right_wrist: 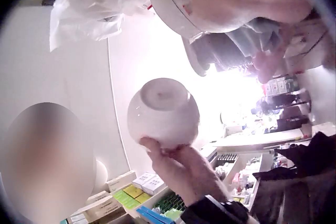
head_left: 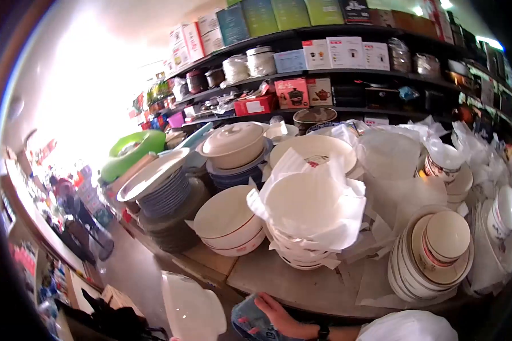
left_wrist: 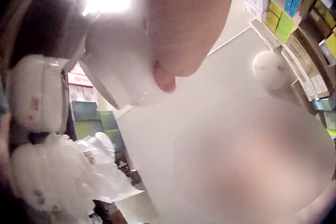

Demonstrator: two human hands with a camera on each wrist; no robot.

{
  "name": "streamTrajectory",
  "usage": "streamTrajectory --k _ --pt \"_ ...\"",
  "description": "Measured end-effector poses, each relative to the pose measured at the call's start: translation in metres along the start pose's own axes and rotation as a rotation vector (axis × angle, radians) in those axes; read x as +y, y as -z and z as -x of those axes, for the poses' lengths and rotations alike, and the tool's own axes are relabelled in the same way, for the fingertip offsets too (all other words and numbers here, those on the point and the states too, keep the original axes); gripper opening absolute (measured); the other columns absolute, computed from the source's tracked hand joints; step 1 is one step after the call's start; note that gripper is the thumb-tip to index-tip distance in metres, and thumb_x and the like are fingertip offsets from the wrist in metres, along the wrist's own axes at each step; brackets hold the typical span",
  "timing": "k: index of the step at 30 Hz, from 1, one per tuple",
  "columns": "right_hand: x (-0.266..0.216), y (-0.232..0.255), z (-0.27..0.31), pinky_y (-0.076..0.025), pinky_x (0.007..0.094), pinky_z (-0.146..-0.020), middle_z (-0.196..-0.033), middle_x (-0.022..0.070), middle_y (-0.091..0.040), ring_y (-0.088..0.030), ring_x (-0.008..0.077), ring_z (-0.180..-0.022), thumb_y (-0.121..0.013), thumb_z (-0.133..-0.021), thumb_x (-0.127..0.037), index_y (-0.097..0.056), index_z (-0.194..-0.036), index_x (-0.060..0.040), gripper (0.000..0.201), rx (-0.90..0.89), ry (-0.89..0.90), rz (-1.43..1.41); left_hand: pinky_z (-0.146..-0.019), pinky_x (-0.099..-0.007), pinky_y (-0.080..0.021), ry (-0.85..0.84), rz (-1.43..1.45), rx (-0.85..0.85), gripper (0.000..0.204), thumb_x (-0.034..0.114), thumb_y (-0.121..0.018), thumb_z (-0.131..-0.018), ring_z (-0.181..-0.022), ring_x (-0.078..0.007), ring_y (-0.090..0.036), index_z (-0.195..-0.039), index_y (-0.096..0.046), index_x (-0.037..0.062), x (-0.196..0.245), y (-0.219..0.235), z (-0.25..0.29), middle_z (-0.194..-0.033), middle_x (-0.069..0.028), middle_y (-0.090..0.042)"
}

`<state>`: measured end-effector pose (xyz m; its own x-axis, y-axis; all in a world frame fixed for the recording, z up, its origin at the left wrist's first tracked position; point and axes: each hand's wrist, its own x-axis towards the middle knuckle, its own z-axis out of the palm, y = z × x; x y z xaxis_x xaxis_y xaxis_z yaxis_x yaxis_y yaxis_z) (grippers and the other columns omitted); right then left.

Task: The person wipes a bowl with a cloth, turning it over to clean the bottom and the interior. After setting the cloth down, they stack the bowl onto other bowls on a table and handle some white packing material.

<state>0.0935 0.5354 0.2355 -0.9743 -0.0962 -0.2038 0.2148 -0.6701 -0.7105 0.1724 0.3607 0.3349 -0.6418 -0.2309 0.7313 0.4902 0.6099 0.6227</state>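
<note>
Low in the head view, a white bowl (head_left: 190, 307) is held up on its side, away from the table. My left hand (right_wrist: 184, 171) grips it by the rim; the right wrist view shows its round foot and underside above the fingers. In the left wrist view, a fingertip (left_wrist: 167, 81) presses on the glossy bowl (left_wrist: 118, 56). My right hand (head_left: 279, 318) rests on a denim-covered leg (head_left: 253, 318), fingers relaxed and holding nothing. Nearest to it, on the table edge, is a paper-wrapped stack of white bowls (head_left: 304, 207).
The table (head_left: 261, 275) is crowded with two nested red-rimmed bowls (head_left: 227, 221), blue plates (head_left: 168, 193), a lidded pot (head_left: 233, 142) and a stack of dishes (head_left: 421, 261) at right. Boxed goods fill the shelves (head_left: 318, 73) behind. A walkway (head_left: 128, 256) runs along the left.
</note>
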Motion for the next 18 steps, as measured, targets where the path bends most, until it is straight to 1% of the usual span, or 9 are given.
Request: streamTrajectory --k 2,4,6,7,8,11,12,13,18 --pt "0.009 0.021 -0.004 -0.061 0.0415 -0.079 -0.112 0.008 -0.06 -0.065 0.0213 -0.102 -0.047 -0.107 -0.037 -0.049 -0.132 -0.0059 0.04 -0.034 0.061 0.245 -0.087 -0.0409 -0.047 -0.064 0.072 0.237 0.011 0.008 -0.068 -0.089 -0.098 -0.0285 -0.06 -0.092 -0.061 -0.0006 0.009 -0.003 -0.028 -0.098 -0.0144 -0.064" --pt "0.036 0.047 -0.018 -0.062 0.0436 -0.074 -0.112 0.0084 -0.06 -0.066 0.0228 -0.1 -0.047 -0.107 -0.037 -0.048 -0.131 -0.0061 0.039 -0.048 0.195 0.364 -0.091 -0.0416 -0.046 -0.041 -0.172 0.206 0.01 0.007 -0.067 -0.091 -0.102 -0.0278 -0.06 -0.096 -0.063 0.0002 0.021 0.003 -0.057 -0.102 -0.0152 -0.065" --pt "0.029 0.05 -0.012 -0.063 0.0456 -0.068 -0.111 0.0088 -0.06 -0.068 0.0243 -0.098 -0.048 -0.107 -0.036 -0.047 -0.131 -0.0064 0.038 -0.062 0.325 0.494 -0.097 -0.0441 -0.045 -0.416 0.178 0.059 0.017 0.015 -0.07 -0.09 -0.11 -0.0309 -0.058 -0.098 -0.063 0.0022 0.012 0.006 -0.091 -0.109 -0.0183 -0.064" --pt "0.007 0.037 0.003 -0.063 0.0433 -0.069 -0.111 0.0089 -0.06 -0.068 0.0237 -0.099 -0.048 -0.107 -0.036 -0.047 -0.13 -0.0067 0.037 -0.09 0.173 0.36 -0.1 -0.045 -0.045 -0.622 0.364 -0.09 0.028 0.026 -0.074 -0.089 -0.113 -0.033 -0.058 -0.098 -0.062 0.0025 0.019 0.002 -0.117 -0.112 -0.0199 -0.064" --pt "-0.005 0.031 0.013 -0.062 0.041 -0.071 -0.112 0.0089 -0.06 -0.068 0.0231 -0.1 -0.048 -0.107 -0.037 -0.047 -0.128 -0.0071 0.036 -0.12 0.018 0.228 -0.1 -0.045 -0.045 -0.623 0.363 -0.089 0.028 0.026 -0.074 -0.089 -0.113 -0.033 -0.058 -0.098 -0.062 0.0025 0.034 -0.009 -0.132 -0.112 -0.0199 -0.064" --pt "0.025 0.054 0.0 -0.062 0.0388 -0.071 -0.113 0.0089 -0.06 -0.068 0.0224 -0.099 -0.047 -0.107 -0.037 -0.048 -0.128 -0.0073 0.036 -0.314 -0.038 0.007 -0.09 -0.0428 -0.042 -0.73 0.262 -0.186 0.052 0.055 -0.075 -0.081 -0.098 -0.0268 -0.049 -0.087 -0.056 0.0069 0.081 -0.05 -0.177 -0.088 -0.0037 -0.054" --pt "0.031 0.059 -0.001 -0.062 0.0388 -0.071 -0.113 0.0089 -0.06 -0.068 0.0224 -0.099 -0.047 -0.107 -0.037 -0.048 -0.128 -0.0073 0.036 -0.316 -0.042 0.009 -0.087 -0.0403 -0.044 -0.697 0.278 -0.223 0.053 0.054 -0.079 -0.077 -0.095 -0.0262 -0.053 -0.085 -0.059 0.0063 0.095 -0.064 -0.185 -0.086 -0.0043 -0.057" --pt "0.031 0.061 0.0 -0.062 0.0386 -0.071 -0.114 0.0094 -0.06 -0.068 0.0225 -0.099 -0.047 -0.107 -0.037 -0.047 -0.128 -0.0072 0.037 -0.301 -0.067 0.001 -0.069 -0.0365 -0.042 -0.742 0.285 -0.185 0.032 0.026 -0.089 -0.061 -0.071 -0.025 -0.056 -0.074 -0.067 0.0065 0.126 -0.085 -0.194 -0.067 -0.0029 -0.063" --pt "0.023 0.068 0.008 -0.061 0.0377 -0.07 -0.116 0.0102 -0.059 -0.068 0.0224 -0.099 -0.048 -0.107 -0.037 -0.047 -0.128 -0.0065 0.037 -0.288 -0.116 0.035 -0.09 -0.0415 -0.05 -0.942 0.188 -0.414 0.022 0.017 -0.083 -0.071 -0.079 -0.0258 -0.063 -0.079 -0.067 0.0054 0.155 -0.157 -0.21 -0.075 -0.0061 -0.067"
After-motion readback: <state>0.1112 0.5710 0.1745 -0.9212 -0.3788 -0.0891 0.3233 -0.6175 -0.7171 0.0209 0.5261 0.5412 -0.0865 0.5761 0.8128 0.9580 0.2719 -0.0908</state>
